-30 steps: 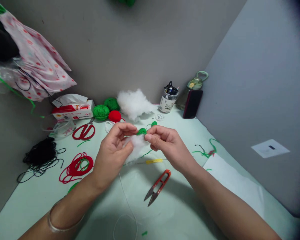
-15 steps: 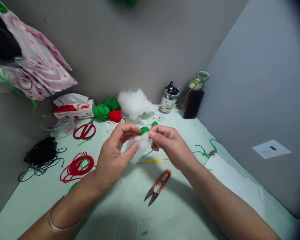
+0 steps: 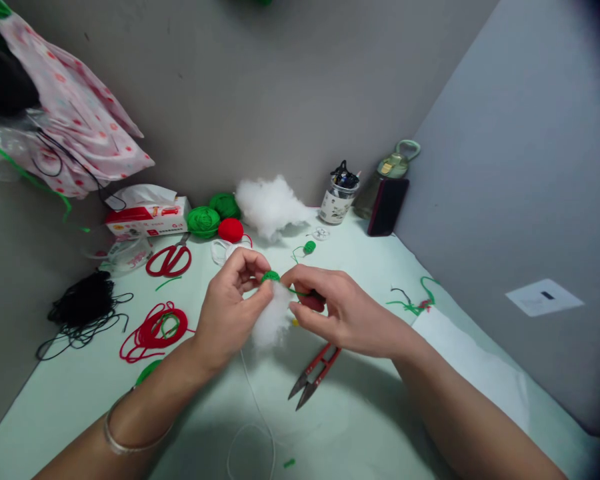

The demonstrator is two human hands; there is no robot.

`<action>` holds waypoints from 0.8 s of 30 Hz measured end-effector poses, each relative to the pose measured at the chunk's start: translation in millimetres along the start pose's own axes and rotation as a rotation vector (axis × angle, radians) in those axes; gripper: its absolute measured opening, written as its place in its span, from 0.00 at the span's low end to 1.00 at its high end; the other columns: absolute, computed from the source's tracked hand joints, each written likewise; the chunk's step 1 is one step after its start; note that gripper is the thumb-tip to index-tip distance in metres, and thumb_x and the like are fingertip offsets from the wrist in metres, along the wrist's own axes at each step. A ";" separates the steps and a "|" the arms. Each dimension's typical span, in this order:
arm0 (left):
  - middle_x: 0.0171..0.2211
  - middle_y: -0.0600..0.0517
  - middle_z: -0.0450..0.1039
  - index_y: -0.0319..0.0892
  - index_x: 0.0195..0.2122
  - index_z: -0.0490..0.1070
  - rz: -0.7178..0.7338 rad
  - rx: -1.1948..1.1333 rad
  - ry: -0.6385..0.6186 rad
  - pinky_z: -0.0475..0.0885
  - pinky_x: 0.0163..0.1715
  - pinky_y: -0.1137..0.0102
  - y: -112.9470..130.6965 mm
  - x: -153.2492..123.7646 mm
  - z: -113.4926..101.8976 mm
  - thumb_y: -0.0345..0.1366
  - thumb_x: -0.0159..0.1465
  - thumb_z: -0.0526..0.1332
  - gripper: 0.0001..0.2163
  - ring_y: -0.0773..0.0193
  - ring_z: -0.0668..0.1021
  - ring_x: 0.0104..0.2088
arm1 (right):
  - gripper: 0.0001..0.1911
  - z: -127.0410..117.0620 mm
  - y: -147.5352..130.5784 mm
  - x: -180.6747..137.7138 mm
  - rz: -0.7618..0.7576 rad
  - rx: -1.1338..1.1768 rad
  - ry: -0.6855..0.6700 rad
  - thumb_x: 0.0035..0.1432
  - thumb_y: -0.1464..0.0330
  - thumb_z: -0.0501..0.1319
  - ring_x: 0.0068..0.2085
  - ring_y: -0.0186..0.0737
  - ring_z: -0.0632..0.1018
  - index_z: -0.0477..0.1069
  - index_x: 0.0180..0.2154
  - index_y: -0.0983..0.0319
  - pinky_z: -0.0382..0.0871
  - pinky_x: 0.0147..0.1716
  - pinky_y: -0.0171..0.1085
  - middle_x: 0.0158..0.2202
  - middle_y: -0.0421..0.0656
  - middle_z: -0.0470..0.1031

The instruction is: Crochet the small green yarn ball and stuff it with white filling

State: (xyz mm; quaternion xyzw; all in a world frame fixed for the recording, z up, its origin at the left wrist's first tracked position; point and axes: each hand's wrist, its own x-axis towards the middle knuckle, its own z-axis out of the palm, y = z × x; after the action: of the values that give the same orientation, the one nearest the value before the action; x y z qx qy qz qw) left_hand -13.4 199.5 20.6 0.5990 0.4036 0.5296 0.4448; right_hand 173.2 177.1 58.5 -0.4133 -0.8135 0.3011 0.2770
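Observation:
My left hand (image 3: 230,300) pinches a small green crocheted piece (image 3: 270,275) between thumb and fingers. A tuft of white fibre stuffing (image 3: 271,320) hangs below the piece, against the left thumb. My right hand (image 3: 340,307) is just to the right, its thumb and index finger apart at the edge of the stuffing. A green yarn strand (image 3: 297,292) runs from the piece toward the right hand's curled fingers, whose tips are partly hidden. Below lie orange-handled thread snips (image 3: 313,380), partly covered by that hand. A yellow-handled tool (image 3: 295,322) barely shows beneath it.
At the back stand green yarn balls (image 3: 203,222), a red ball (image 3: 231,230), a stuffing heap (image 3: 273,207), a pen cup (image 3: 337,203), a bottle (image 3: 393,167) and a phone (image 3: 389,208). Red scissors (image 3: 169,261), red cord (image 3: 157,331) and black yarn (image 3: 83,298) lie left.
The right hand has let go of the green piece and moved slightly down, its thumb and index spreading. The left hand has shifted the piece and stuffing a little left and down.

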 end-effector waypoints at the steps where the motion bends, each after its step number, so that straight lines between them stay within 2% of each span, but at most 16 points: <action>1: 0.32 0.57 0.70 0.43 0.35 0.69 -0.022 -0.014 0.003 0.71 0.33 0.74 0.1 -0.8 1.2 0.28 0.56 0.65 0.08 0.68 0.74 0.33 | 0.02 0.7 1.4 0.3 0.014 0.025 0.006 0.63 0.72 0.61 0.27 0.29 0.60 0.70 0.38 0.60 0.55 0.29 0.33 0.27 0.33 0.61; 4: 0.31 0.57 0.68 0.44 0.35 0.68 -0.070 -0.077 -0.015 0.66 0.25 0.75 0.9 -3.1 3.6 0.32 0.58 0.66 0.08 0.69 0.71 0.28 | 0.08 7.5 6.4 2.2 0.085 0.142 0.108 0.66 0.65 0.62 0.25 0.29 0.58 0.70 0.33 0.60 0.53 0.26 0.33 0.23 0.32 0.60; 7: 0.32 0.57 0.68 0.44 0.36 0.67 -0.081 -0.115 -0.050 0.63 0.23 0.76 2.6 -5.1 3.8 0.34 0.60 0.67 0.08 0.70 0.69 0.27 | 0.09 13.8 9.4 4.4 0.167 0.210 0.219 0.64 0.66 0.63 0.24 0.29 0.57 0.69 0.30 0.60 0.50 0.23 0.33 0.21 0.31 0.57; 11: 0.36 0.55 0.69 0.43 0.40 0.70 -0.065 -0.130 -0.121 0.66 0.29 0.75 5.1 -7.1 2.4 0.35 0.64 0.66 0.07 0.69 0.71 0.32 | 0.09 15.4 7.8 5.5 0.182 0.176 0.324 0.59 0.71 0.63 0.24 0.29 0.56 0.66 0.27 0.60 0.49 0.24 0.33 0.21 0.31 0.53; 14: 0.37 0.55 0.69 0.43 0.41 0.70 -0.116 -0.179 -0.172 0.68 0.33 0.75 5.0 -6.9 2.0 0.37 0.66 0.66 0.07 0.70 0.71 0.34 | 0.09 16.0 4.3 3.7 0.128 0.054 0.359 0.57 0.74 0.61 0.24 0.29 0.56 0.65 0.26 0.60 0.49 0.25 0.34 0.21 0.31 0.53; 17: 0.36 0.56 0.68 0.43 0.40 0.69 -0.176 -0.243 -0.199 0.69 0.36 0.75 2.6 -4.3 1.2 0.37 0.64 0.69 0.09 0.70 0.72 0.35 | 0.07 14.1 -0.3 0.6 0.105 -0.012 0.282 0.58 0.75 0.60 0.25 0.29 0.57 0.67 0.29 0.60 0.51 0.27 0.34 0.22 0.31 0.55; 19: 0.35 0.56 0.69 0.43 0.40 0.70 -0.203 -0.275 -0.206 0.69 0.35 0.75 0.8 -2.0 -0.1 0.37 0.63 0.70 0.10 0.70 0.72 0.35 | 0.05 9.5 -3.8 -1.1 0.165 0.074 0.182 0.60 0.73 0.61 0.26 0.29 0.58 0.68 0.32 0.60 0.52 0.26 0.33 0.23 0.32 0.57; 21: 0.32 0.57 0.69 0.43 0.39 0.69 -0.231 -0.296 -0.204 0.67 0.29 0.76 -0.6 -0.5 -1.6 0.37 0.62 0.71 0.11 0.71 0.71 0.30 | 0.02 3.4 -7.3 -2.1 0.219 0.194 0.088 0.62 0.70 0.61 0.26 0.30 0.59 0.68 0.35 0.59 0.53 0.25 0.33 0.25 0.32 0.58; 24: 0.25 0.60 0.65 0.44 0.37 0.67 -0.265 -0.278 -0.166 0.61 0.20 0.77 -0.7 -0.9 -2.3 0.37 0.61 0.70 0.11 0.73 0.65 0.22 | 0.04 -2.6 -10.5 -2.8 0.202 0.242 -0.005 0.63 0.72 0.58 0.26 0.30 0.58 0.68 0.35 0.59 0.53 0.25 0.33 0.25 0.32 0.57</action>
State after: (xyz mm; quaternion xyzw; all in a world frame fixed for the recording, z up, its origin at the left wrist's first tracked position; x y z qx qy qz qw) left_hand -15.8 199.1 19.8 0.5151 0.3638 0.4660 0.6206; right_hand 171.1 170.4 67.2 -0.4559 -0.7263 0.4240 0.2912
